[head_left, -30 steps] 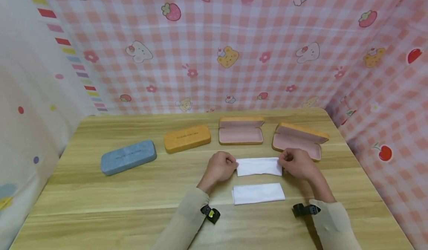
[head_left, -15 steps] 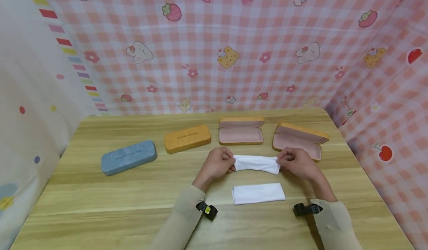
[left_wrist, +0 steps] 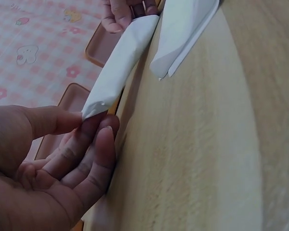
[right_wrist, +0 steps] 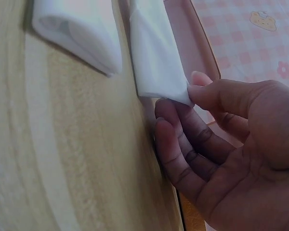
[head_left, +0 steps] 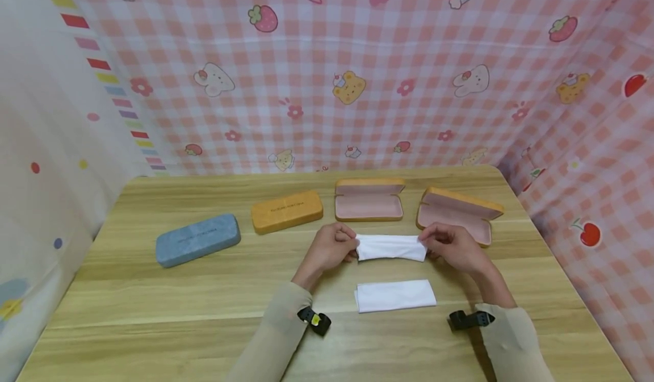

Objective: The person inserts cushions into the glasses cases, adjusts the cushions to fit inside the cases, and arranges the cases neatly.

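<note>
A folded white cloth (head_left: 391,247) is stretched between both hands, lifted off the table. My left hand (head_left: 331,248) pinches its left end between thumb and fingers, seen close in the left wrist view, where the cloth (left_wrist: 118,70) runs away from the fingertips. At the right end my right hand (head_left: 452,247) pinches the far corner with thumb and forefinger. Nearer the person, a second folded white cloth (head_left: 395,296) lies flat on the table. Just beyond the hands, an open orange glasses case (head_left: 369,206) with pink lining faces forward; another open orange case (head_left: 455,223) is partly covered by the right hand.
Left of the open cases lies a closed orange glasses case (head_left: 287,212), then a closed blue one (head_left: 198,240). The wooden table (head_left: 168,314) ends at a pink checked curtain (head_left: 306,115) behind, with more curtain on both sides.
Both hands have raised the cloth and moved it slightly away and to the left. It sagged half a second ago and now looks straighter. The second cloth and the cases stay put.
</note>
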{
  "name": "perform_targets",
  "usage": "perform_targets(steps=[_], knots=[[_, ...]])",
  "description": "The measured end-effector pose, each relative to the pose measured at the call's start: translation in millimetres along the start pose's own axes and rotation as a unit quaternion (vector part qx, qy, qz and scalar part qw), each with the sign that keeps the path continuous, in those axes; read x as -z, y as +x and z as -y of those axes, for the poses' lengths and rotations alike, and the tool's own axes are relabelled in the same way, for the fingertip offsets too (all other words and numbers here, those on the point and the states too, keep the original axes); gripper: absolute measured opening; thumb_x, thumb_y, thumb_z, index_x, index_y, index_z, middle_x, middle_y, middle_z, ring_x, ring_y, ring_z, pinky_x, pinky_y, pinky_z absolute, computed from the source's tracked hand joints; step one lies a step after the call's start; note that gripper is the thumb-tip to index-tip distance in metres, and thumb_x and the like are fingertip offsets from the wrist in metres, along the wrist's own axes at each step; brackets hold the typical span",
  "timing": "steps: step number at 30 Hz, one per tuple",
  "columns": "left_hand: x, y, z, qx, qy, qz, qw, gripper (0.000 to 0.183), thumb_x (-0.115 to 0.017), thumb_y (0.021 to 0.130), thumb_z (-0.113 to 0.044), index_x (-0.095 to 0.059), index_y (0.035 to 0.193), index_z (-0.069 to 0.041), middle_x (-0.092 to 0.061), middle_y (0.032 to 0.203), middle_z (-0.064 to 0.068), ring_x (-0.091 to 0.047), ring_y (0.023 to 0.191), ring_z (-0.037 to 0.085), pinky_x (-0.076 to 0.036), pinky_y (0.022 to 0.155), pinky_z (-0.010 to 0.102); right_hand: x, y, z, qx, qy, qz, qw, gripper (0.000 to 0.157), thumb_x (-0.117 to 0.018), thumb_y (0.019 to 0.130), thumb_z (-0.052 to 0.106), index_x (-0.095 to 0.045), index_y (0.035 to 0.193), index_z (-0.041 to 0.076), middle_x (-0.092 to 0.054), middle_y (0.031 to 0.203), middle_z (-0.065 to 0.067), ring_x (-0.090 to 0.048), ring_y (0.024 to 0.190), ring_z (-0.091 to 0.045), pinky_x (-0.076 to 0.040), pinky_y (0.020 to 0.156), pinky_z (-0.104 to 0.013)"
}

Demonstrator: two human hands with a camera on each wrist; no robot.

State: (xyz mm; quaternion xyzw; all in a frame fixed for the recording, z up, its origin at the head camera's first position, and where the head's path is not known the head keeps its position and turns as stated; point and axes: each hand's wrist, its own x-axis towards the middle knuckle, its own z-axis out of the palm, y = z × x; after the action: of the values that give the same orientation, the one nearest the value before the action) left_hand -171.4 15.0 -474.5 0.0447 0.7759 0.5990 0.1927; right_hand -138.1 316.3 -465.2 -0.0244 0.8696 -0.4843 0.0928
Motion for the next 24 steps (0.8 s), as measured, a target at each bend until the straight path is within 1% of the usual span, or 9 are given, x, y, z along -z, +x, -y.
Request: perform_targets(steps=[4, 6, 8, 11, 13, 17, 20, 24], knots=[[2.3, -0.3, -0.1, 0.006, -0.016, 0.006, 0.9998, 0.015, -0.069, 0.096, -0.006, -0.067, 0.109, 0.003, -0.079, 0.092, 0.015, -0.072, 0.073, 0.017, -0.063, 0.069, 0.030, -0.4, -0.6, 2.5, -0.020, 0.013, 0.000, 1.000, 0.019, -0.062, 0.102, 0.011, -0.072, 0.115, 0.001, -0.074, 0.107, -0.015, -0.067, 0.083, -0.011, -0.058, 0.071, -0.026], [3.7, -0.9, -0.1, 0.009, -0.025, 0.010, 0.9996, 0.019, -0.070, 0.096, -0.006, -0.068, 0.112, 0.004, -0.079, 0.096, 0.017, -0.073, 0.076, 0.017, -0.064, 0.071, 0.031, -0.6, -1.0, 4.9, -0.034, 0.024, -0.003, 0.999, 0.023, -0.064, 0.102, 0.016, -0.072, 0.118, 0.002, -0.074, 0.111, -0.013, -0.067, 0.086, -0.008, -0.057, 0.074, -0.024], [5.5, -2.0, -0.6, 0.015, -0.037, 0.015, 0.9991, 0.022, -0.070, 0.096, -0.006, -0.068, 0.115, 0.006, -0.079, 0.099, 0.019, -0.074, 0.078, 0.018, -0.064, 0.073, 0.032, -1.1, -1.2, 6.7, -0.039, 0.040, -0.006, 0.998, 0.027, -0.066, 0.101, 0.019, -0.072, 0.119, 0.000, -0.074, 0.113, -0.013, -0.069, 0.089, -0.006, -0.058, 0.078, -0.024], [8.2, -4.1, -2.0, 0.026, -0.061, 0.024, 0.9975, 0.024, -0.069, 0.096, -0.005, -0.068, 0.116, 0.008, -0.078, 0.101, 0.022, -0.075, 0.079, 0.019, -0.064, 0.075, 0.033, -2.5, -0.9, 8.2, -0.038, 0.066, -0.014, 0.997, 0.030, -0.070, 0.099, 0.020, -0.072, 0.120, -0.001, -0.075, 0.110, -0.012, -0.070, 0.088, -0.006, -0.060, 0.079, -0.025], [9.8, -5.0, -2.9, 0.038, -0.080, 0.028, 0.9957, 0.024, -0.069, 0.096, -0.004, -0.067, 0.115, 0.009, -0.077, 0.102, 0.023, -0.076, 0.078, 0.019, -0.064, 0.077, 0.034, -3.6, 0.0, 7.9, -0.030, 0.083, -0.018, 0.996, 0.030, -0.071, 0.098, 0.017, -0.070, 0.121, -0.003, -0.076, 0.107, -0.012, -0.070, 0.087, -0.006, -0.061, 0.077, -0.026], [11.0, -4.0, -1.1, 0.048, -0.114, 0.032, 0.9918, 0.023, -0.067, 0.096, -0.002, -0.066, 0.115, 0.011, -0.076, 0.103, 0.025, -0.075, 0.076, 0.017, -0.064, 0.078, 0.036, -5.0, 2.6, 4.9, -0.021, 0.093, -0.024, 0.995, 0.032, -0.074, 0.095, 0.013, -0.069, 0.121, -0.004, -0.077, 0.101, -0.004, -0.068, 0.084, -0.003, -0.059, 0.074, -0.024], [11.0, -3.1, 0.2, 0.046, -0.126, 0.025, 0.9906, 0.022, -0.067, 0.096, -0.002, -0.065, 0.115, 0.010, -0.077, 0.102, 0.025, -0.073, 0.073, 0.015, -0.064, 0.078, 0.037, -5.5, 3.6, 3.1, -0.021, 0.102, -0.024, 0.994, 0.033, -0.075, 0.094, 0.011, -0.068, 0.123, -0.004, -0.077, 0.098, 0.004, -0.067, 0.083, -0.002, -0.058, 0.073, -0.023], [10.7, -2.0, 0.6, 0.024, -0.133, 0.006, 0.9908, 0.020, -0.068, 0.095, 0.000, -0.062, 0.113, 0.008, -0.077, 0.093, 0.020, -0.071, 0.069, 0.014, -0.065, 0.077, 0.038, -5.9, 3.4, 3.4, -0.025, 0.113, -0.022, 0.993, 0.036, -0.075, 0.094, 0.010, -0.067, 0.126, -0.004, -0.076, 0.097, 0.008, -0.067, 0.083, -0.002, -0.058, 0.074, -0.023]])
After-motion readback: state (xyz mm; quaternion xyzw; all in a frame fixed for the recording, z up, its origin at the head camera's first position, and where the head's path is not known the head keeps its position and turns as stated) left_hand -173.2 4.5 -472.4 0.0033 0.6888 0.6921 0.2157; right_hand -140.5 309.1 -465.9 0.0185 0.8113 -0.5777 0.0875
